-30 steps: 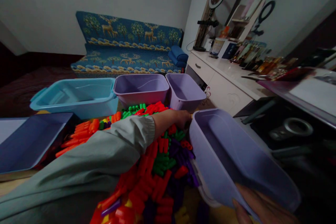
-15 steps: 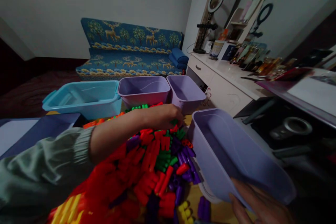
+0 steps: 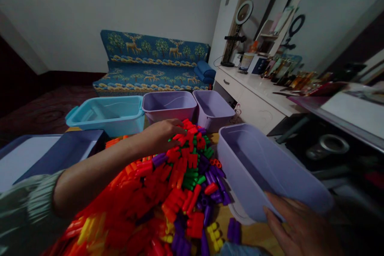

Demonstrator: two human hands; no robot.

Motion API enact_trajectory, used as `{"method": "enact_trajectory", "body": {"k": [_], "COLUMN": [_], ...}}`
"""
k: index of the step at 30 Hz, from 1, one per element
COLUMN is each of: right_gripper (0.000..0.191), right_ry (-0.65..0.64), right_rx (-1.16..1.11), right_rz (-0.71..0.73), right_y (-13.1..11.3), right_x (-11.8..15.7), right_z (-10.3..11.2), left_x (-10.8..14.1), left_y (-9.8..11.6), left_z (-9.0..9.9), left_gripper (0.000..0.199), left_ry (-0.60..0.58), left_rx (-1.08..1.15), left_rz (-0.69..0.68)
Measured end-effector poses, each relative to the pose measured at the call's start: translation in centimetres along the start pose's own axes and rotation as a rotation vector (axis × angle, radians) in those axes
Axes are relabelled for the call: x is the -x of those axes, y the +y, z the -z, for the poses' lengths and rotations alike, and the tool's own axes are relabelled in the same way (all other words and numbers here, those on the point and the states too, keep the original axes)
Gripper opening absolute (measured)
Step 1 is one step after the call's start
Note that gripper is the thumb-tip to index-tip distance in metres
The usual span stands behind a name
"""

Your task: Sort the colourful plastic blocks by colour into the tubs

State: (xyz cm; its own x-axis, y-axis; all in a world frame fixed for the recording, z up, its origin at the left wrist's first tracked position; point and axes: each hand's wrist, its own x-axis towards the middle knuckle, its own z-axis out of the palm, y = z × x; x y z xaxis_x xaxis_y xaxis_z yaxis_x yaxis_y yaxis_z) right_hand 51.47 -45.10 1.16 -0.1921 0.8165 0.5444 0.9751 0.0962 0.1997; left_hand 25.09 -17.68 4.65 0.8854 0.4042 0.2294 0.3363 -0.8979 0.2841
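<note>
My left hand (image 3: 166,134) reaches from the left over the far part of a big heap of plastic building blocks (image 3: 180,164), mostly red, with green, purple and yellow ones. Its fingers are stretched out and somewhat apart against the blocks; some fingertips are hidden. At the lower right, my right hand (image 3: 295,218) grips the near rim of a long light-purple bin (image 3: 240,176), thumb outside and fingers over the edge. That bin stands beside the heap, and its visible inside shows no blocks.
Behind the heap stand a light-blue bin (image 3: 129,124) and two purple bins, one in the middle (image 3: 171,114) and one to the right (image 3: 214,120). A dark blue tray (image 3: 69,156) lies at left. Farther back are a patterned sofa (image 3: 150,76) and a white dresser (image 3: 252,96).
My left hand has moved left and back from beside the right bins, uncovering red and green blocks there. My right hand stays on the bin's rim. The view has shifted slightly.
</note>
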Motion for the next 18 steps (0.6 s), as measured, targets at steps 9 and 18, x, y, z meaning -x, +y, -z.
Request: {"method": "enact_trajectory", "body": {"k": [9,18], "right_gripper": [0.023,0.026], "right_ry": [-0.012,0.024], "right_rx": [0.027,0.112], "right_rz": [0.008,0.082], "right_y": [-0.1,-0.8], "right_x": [-0.7,-4.2], "right_z": [1.5,2.9], "left_x": [-3.9,-7.3], "left_y": [8.1,11.9], "left_z": [-4.7,-3.9], "left_gripper": [0.096,0.052], "left_ry": [-0.046,-0.103], "left_rx": [1.186,1.731], "left_rz": [0.465,0.513]}}
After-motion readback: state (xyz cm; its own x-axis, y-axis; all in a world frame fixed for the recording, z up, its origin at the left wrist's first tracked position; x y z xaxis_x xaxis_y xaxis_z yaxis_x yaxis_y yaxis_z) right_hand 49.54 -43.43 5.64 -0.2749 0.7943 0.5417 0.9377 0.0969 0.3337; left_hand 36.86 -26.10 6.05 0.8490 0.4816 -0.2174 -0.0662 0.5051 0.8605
